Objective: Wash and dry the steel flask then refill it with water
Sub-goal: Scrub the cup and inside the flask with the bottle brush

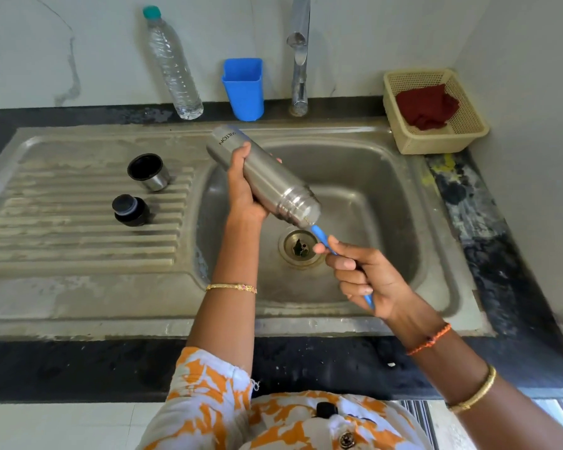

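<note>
1. The left hand (241, 186) holds the steel flask (264, 175) over the sink (364, 177), its grip wrapped round the flask's middle; the thumb shows on the near side, and the other fingers are hidden behind the body save for a tip at the far edge.
2. The flask is tilted, base up toward the back left, threaded mouth down toward the drain (301, 248). Lettering on its upper part is partly turned away and hard to read.
3. The right hand (361, 274) pinches and curls round a blue brush handle (322, 238) (only the handle shows). Its upper end meets the flask's mouth, so whatever head it carries is hidden inside; its lower end pokes out below the palm.
4. On the ribbed drainboard (78, 228) left of the basin stand the steel cup lid (148, 172), open side up, and the black stopper (130, 210), just apart from each other.
5. Along the back of the bench (488, 228) stand a clear plastic bottle (173, 64) with a teal cap, a blue holder (243, 89) and the tap (299, 60), whose top is cut off by the frame.
6. At the right, a cream mesh basket (462, 128) holds a dark red cloth (426, 107), crumpled.
</note>
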Tool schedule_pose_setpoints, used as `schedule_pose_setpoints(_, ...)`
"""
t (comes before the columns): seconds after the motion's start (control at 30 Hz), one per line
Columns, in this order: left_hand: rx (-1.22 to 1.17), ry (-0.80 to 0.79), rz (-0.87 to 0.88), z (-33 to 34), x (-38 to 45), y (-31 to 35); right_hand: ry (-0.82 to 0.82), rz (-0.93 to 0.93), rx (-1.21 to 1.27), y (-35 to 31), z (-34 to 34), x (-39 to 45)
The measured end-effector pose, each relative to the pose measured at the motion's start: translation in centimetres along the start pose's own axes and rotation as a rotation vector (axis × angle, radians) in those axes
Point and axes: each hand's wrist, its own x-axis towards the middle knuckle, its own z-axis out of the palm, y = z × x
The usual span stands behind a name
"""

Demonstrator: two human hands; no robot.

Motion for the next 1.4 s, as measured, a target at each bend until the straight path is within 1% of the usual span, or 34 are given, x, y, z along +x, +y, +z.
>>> schedule_pose_setpoints(0.1, -0.004, 0.132, 0.019, -0.6, 0.8, 1.7, 0.065, -0.039, -0.195, -0.7, -1.0, -1.6)
schedule_pose_setpoints(0.17, 0.017, 0.148, 0.028, -0.3, 1.0, 2.1, 0.102, -0.076, -0.320, -1.4, -1.5, -1.8)
schedule_pose_setpoints(0.3, 0.133, 0.135, -0.052, 1.0, 0.5, -0.2, 0.158, -0.205, -0.398, -2.2, -0.1, 0.0)
schedule_pose_setpoints(0.37, 0.132, 0.150, -0.066, 1.0, 0.4, -0.4, 0.203, -0.253, -0.486, -2.2, 0.1, -0.1)
schedule_pose_setpoints(0.5, 0.092, 0.212, -0.059, 0.0, 1.6, 1.2, 0.272, -0.302, -0.715, -2.3, -1.2, -2.8)
schedule_pose_setpoints(0.53, 0.096, 0.217, -0.068, 0.0, 1.7, 1.2, 0.293, -0.332, -0.794, -2.5, -1.5, -3.0)
schedule_pose_setpoints(0.57, 0.109, 0.220, -0.082, 0.1, 1.6, 0.9, 0.329, -0.388, -0.933, -2.5, -1.5, -2.8)
schedule_pose_setpoints(0.63, 0.140, 0.227, -0.108, 0.4, 1.4, -0.3, 0.427, -0.565, -1.310, -2.6, -1.2, -1.5)
schedule_pose_setpoints(0.67, 0.159, 0.228, -0.120, 0.4, 1.3, -1.0, 0.453, -0.649, -1.456, -2.6, -0.9, -0.7)
schedule_pose_setpoints(0.7, 0.170, 0.230, -0.129, 0.4, 1.3, -1.6, 0.457, -0.702, -1.527, -2.5, -0.6, -0.1)
schedule_pose_setpoints(0.8, 0.155, 0.255, -0.125, -0.2, 1.4, -1.5, 0.436, -0.737, -1.551, -1.9, -0.9, 0.2)
schedule_pose_setpoints(0.93, 0.140, 0.287, -0.097, -1.1, 1.9, 0.4, 0.420, -0.776, -1.559, -1.8, -2.5, -2.3)
schedule_pose_setpoints(1.07, 0.135, 0.247, -0.100, -0.6, 1.0, -0.8, 0.507, -0.774, -1.734, -2.1, -0.9, -0.3)
schedule_pose_setpoints(1.1, 0.128, 0.233, -0.107, -0.5, 0.7, -1.3, 0.498, -0.758, -1.751, -2.2, -0.2, 0.2)
schedule_pose_setpoints(1.2, 0.078, 0.203, -0.096, -1.1, 0.6, -1.3, 0.387, -0.723, -1.607, -2.5, 0.1, -0.3)
schedule_pose_setpoints(1.3, 0.014, 0.141, -0.031, -1.8, 1.0, -0.2, 0.314, -0.567, -1.358, -2.6, -1.3, -3.0)
schedule_pose_setpoints(1.33, -0.012, 0.126, -0.005, -1.9, 1.0, 0.0, 0.306, -0.531, -1.259, -2.6, -1.6, -3.5)
schedule_pose_setpoints(1.37, -0.025, 0.114, -0.003, -1.9, 0.9, 0.0, 0.318, -0.532, -1.215, -2.5, -1.9, -3.4)
schedule_pose_setpoints(1.4, -0.015, 0.098, -0.024, -1.7, 0.6, -0.1, 0.347, -0.582, -1.240, -2.5, -1.8, -2.9)
